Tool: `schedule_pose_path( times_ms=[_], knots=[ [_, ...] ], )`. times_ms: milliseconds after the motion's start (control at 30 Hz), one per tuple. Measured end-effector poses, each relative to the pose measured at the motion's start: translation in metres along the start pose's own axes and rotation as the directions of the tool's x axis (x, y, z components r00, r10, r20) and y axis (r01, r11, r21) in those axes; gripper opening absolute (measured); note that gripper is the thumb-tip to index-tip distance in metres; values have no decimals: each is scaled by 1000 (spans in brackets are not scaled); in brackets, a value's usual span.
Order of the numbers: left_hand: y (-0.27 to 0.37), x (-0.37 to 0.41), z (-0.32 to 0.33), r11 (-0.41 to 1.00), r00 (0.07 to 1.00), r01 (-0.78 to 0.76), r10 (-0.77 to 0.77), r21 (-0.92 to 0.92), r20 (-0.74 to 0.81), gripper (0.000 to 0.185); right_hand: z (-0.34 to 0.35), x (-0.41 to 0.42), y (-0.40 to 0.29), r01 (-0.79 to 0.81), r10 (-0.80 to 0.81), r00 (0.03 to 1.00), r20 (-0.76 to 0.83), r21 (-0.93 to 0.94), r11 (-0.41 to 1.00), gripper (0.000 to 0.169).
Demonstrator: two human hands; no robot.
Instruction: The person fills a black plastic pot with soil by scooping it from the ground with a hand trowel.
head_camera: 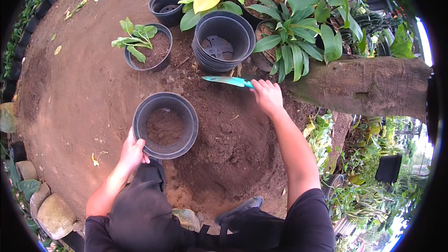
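Note:
My left hand point(133, 152) grips the near-left rim of a black plastic plant pot point(193, 127), which has brown soil point(164, 126) in its bottom. In my right hand point(267, 96) is the handle of a turquoise garden trowel point(225, 80). Its blade points left, edge-on, over the ground just in front of a stack of black pots point(213, 59). Below the trowel spreads a mound of loose dark soil point(238, 136), to the right of the held pot. Left of the stack, a potted seedling point(138, 40) with pale green leaves grows in a soil-filled black pot.
A smaller black pot point(167, 3) stands beyond the seedling. Leafy potted plants point(294, 38) crowd the far right, beside a thick tree trunk point(360, 84). Stones point(56, 215) edge the ground at lower left. My shoe point(241, 210) rests by the mound's near side.

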State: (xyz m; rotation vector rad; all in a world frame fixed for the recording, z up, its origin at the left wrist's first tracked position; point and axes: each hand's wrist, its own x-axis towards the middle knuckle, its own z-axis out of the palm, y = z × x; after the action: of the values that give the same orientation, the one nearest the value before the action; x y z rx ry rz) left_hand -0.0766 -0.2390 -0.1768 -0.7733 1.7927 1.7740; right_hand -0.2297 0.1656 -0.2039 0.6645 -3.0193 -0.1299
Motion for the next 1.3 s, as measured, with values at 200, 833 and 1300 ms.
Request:
schedule_pose_path(
  times_ms=[200, 833, 1300],
  knots=[
    [-1, 3, 1, 998, 998, 49, -47, 50, -42, 58, 54, 32, 8, 14, -13, 999, 34, -13, 1000, 25],
    [3, -2, 9, 993, 998, 70, -70, 90, 2, 59, 40, 26, 24, -160, 36, 866, 499, 209, 965, 29],
    [5, -5, 26, 989, 995, -8, -7, 149, 99, 59, -18, -19, 29, -44, -26, 845, 534, 118, 992, 20]
  ],
)
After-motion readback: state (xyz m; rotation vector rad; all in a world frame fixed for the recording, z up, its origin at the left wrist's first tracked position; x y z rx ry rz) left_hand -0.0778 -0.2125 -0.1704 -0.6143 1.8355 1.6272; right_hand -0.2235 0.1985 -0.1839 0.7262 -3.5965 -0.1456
